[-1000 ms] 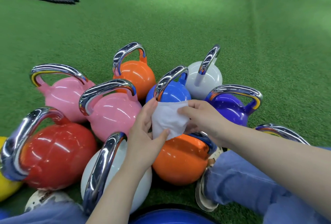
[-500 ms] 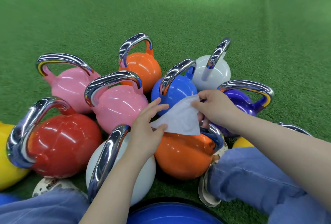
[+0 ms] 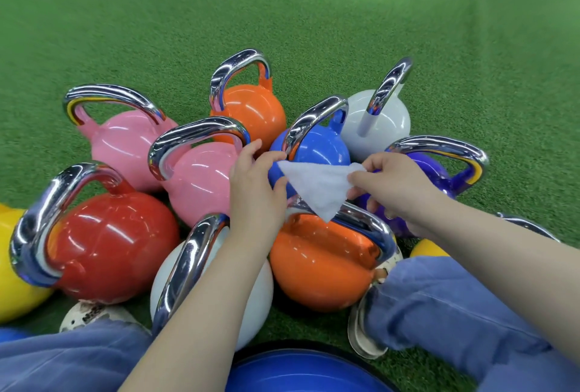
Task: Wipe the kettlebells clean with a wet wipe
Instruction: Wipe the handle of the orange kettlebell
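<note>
Two hands, the left hand and right hand, now pinch opposite corners of the wet wipe, pulled from a bunch into a flat sheet above the near orange kettlebell, probably ready for wiping.

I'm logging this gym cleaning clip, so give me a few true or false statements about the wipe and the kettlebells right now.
1. Both hands pinch the white wet wipe. True: left hand, right hand.
2. The wipe is pressed flat on the red kettlebell. False: it is held spread above the near orange kettlebell.
3. Two pink kettlebells stand side by side. True.
4. The floor is bare concrete. False: green turf.
</note>
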Demonstrator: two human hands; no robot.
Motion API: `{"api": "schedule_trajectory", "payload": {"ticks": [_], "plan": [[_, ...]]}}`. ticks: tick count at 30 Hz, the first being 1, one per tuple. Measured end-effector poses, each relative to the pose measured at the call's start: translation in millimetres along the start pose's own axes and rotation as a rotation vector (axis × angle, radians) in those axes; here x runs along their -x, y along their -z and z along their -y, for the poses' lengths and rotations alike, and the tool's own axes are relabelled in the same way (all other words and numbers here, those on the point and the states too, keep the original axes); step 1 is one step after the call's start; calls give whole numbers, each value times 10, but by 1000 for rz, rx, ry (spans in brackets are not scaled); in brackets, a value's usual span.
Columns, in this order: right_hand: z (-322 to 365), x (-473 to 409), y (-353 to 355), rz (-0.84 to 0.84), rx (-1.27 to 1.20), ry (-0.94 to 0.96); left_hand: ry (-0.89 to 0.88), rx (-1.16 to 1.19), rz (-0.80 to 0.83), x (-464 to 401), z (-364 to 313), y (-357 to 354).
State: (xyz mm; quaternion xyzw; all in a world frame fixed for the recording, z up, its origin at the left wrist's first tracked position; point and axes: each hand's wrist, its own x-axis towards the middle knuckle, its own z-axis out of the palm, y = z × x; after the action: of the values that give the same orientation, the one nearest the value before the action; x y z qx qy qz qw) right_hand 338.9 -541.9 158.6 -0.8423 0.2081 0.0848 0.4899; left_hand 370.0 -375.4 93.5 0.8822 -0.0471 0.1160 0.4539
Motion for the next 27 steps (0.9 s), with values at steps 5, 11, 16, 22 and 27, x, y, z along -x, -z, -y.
{"api": "schedule_trajectory", "payload": {"ticks": [5, 11, 16, 22, 27], "plan": [[-80, 134, -57, 154, 3, -166, -151, -30, 174, 150, -186, -185], [-35, 249, -42, 525, 399, -208, -359, -261, 415, 223, -102, -346], [-6, 59, 167, 273, 654, 89, -459, -279, 253, 279, 113, -338], [-283, -74, -122, 137, 509, 316, -407, -231, 54, 409, 261, -341], [-341, 14, -245, 234, 799, 416, -311, -184, 1, 522, 334, -384]]}}
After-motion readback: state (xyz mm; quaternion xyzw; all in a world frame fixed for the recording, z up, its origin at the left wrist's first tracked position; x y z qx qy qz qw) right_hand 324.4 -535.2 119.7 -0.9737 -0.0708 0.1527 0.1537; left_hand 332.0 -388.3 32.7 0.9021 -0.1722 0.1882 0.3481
